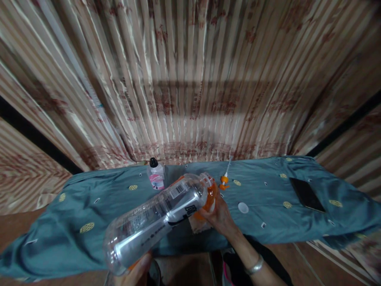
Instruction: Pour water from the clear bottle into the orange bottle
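Note:
A large clear plastic bottle (154,222) with a silver-and-black label tilts across the front of the table, its base low at the left and its neck up at the right. My left hand (138,272) is closed on it near the base, mostly cut off by the frame's lower edge. Fingers curled, my right hand (219,216) grips an orange bottle (210,196) right at the clear bottle's mouth; much of the orange one is hidden. Past the right hand lies an orange pump top (224,181) with a pale tube. A white round cap (243,207) lies nearby.
A small bottle (156,176) with a black cap and pink label stands at the back left. Toward the right lies a dark flat device (306,194). A teal patterned cloth (113,202) covers the table, and striped curtains (190,87) hang behind it.

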Tool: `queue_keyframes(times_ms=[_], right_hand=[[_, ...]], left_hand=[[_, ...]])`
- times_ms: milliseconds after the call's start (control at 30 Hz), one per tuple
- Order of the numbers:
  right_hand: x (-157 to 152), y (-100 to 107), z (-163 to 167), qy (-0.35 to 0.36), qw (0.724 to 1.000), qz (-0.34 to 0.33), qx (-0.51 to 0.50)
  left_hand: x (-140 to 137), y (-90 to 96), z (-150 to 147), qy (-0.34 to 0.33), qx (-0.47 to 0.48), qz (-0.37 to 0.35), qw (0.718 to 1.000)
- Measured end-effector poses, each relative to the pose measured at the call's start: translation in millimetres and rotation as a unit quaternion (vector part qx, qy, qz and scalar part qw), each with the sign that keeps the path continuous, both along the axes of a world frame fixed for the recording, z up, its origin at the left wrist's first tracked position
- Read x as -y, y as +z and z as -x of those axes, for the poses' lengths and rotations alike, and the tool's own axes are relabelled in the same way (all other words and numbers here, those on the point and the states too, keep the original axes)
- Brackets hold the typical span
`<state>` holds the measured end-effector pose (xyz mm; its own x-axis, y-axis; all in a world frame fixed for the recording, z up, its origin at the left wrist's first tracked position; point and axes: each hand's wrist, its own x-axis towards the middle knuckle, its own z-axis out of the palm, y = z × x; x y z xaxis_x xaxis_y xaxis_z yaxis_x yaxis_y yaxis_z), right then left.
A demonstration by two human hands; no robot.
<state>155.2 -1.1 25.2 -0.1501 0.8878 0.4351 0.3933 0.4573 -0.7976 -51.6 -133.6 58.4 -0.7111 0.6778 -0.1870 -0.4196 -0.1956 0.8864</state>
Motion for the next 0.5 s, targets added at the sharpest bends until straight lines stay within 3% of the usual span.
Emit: queue_keyframes(times_ms=[500], right_hand=[[0.5, 1.3, 0.8, -0.007, 1.000, -0.001, 0.009]], left_hand=[[5.4, -6.6, 1.7, 0.005, -0.114, 0.012, 0.993]])
